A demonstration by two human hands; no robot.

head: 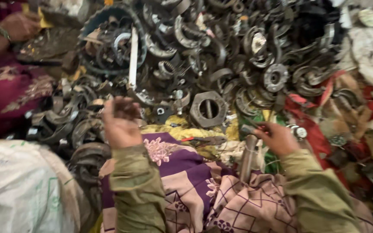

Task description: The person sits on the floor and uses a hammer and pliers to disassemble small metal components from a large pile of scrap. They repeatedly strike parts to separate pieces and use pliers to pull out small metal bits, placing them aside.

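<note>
The left hand (119, 123) is raised with fingers curled loosely inward, seemingly around a small dark piece, though blur hides what it is. The right hand (277, 138) pinches a short grey metal rod (248, 157) at its top end, the rod hanging below the fingertips (over patterned purple cloth (182, 168)). Just beyond both hands' fingers lies a hexagonal rusty metal nut (208, 108) amid a heap of curved scrap metal parts (238, 51).

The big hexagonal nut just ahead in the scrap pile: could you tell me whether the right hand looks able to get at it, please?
Probably yes. The hexagonal nut lies on top of the scrap pile, uncovered, ahead and left of the right hand. That hand seems to hold a metal rod, which might hinder its grip.
</note>
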